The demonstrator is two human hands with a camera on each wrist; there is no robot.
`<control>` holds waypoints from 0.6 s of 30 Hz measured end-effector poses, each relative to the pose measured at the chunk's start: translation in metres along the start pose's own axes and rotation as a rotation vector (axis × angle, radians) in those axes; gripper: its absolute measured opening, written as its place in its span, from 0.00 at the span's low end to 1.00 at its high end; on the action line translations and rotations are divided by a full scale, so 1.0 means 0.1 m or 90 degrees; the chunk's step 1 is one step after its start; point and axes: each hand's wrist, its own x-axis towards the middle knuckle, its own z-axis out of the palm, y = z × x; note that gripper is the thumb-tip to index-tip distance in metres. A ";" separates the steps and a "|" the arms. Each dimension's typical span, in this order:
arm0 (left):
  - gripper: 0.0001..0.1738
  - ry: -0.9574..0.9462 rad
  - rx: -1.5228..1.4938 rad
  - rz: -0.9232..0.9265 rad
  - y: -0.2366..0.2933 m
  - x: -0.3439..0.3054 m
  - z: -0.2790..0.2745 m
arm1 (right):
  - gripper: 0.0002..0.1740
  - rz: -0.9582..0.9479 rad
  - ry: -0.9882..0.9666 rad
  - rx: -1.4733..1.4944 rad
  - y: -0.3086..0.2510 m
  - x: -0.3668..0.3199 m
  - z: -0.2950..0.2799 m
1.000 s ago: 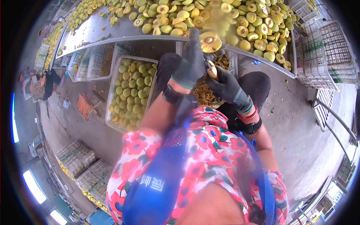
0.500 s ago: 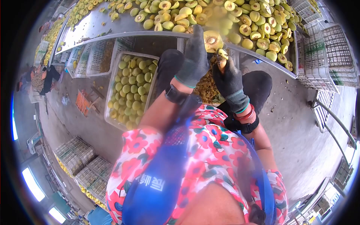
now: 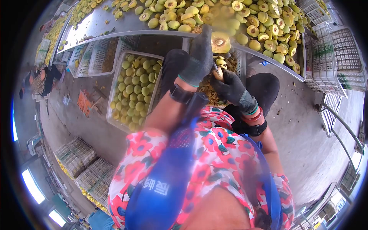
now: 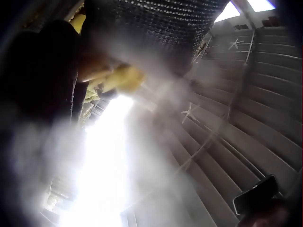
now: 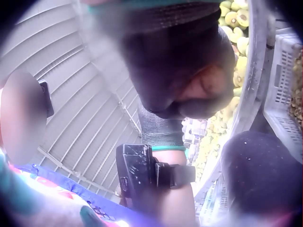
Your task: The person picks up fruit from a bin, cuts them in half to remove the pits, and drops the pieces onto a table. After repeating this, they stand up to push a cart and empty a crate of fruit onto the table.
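Note:
In the head view my gloved left hand holds a halved fruit, cut face up, beside its raised fingers. Just below it, my gloved right hand grips a small tool by its light handle; a yellow piece shows by the tool's tip. The left wrist view has the left glove across the top and a blurred yellow piece beneath. In the right wrist view the right glove fills the upper middle, its fingers partly in shadow.
A metal table carries piled fruit halves. Whole fruit fills a white crate at the left. A container of brownish scraps stands between the knees. Stacked crates are at the right. Another person is far left.
The right hand rose with the tool upright and a yellow piece at its tip, then came back down and left towards the left hand. The left hand and held fruit shifted slightly right.

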 end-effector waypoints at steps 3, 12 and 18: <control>0.26 0.038 0.104 0.112 0.03 0.02 -0.08 | 0.05 -0.152 0.011 -0.170 0.20 0.02 -0.09; 0.21 0.010 -0.234 -0.003 -0.03 -0.10 0.07 | 0.14 -0.324 0.337 -0.517 -0.05 0.08 -0.03; 0.23 0.020 -0.253 -0.032 0.08 -0.10 0.15 | 0.12 -0.312 0.303 -0.252 0.09 0.17 0.00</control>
